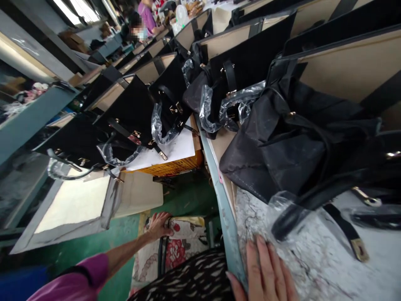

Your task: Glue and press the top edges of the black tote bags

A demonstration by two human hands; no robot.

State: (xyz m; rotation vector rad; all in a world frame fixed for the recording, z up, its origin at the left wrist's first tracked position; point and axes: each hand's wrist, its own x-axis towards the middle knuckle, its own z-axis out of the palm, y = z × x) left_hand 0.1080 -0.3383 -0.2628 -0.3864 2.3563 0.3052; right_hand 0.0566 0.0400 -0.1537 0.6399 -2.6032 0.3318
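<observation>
My left hand [158, 226] reaches down to a chair with a flowered cover [178, 251], its fingers curled at the dark frame near the far edge. My right hand [265, 271] lies flat on the white marble-patterned tabletop [250, 213], fingers stretched forward, thumb by the blue-grey table edge [224, 209]. Ahead of it is a black handbag [266, 142] with a soft, crumpled dark cloth body. Its handle [291, 217], wrapped in clear plastic, and a black strap with a gold metal end [351, 234] rest on the tabletop.
Rows of black handbags [131, 113] with plastic-wrapped handles stand left and ahead. An orange crate [169, 166] supports a white board. A pale panel [75, 200] leans at left above green floor [125, 238]. A person in purple [147, 16] is at the far end.
</observation>
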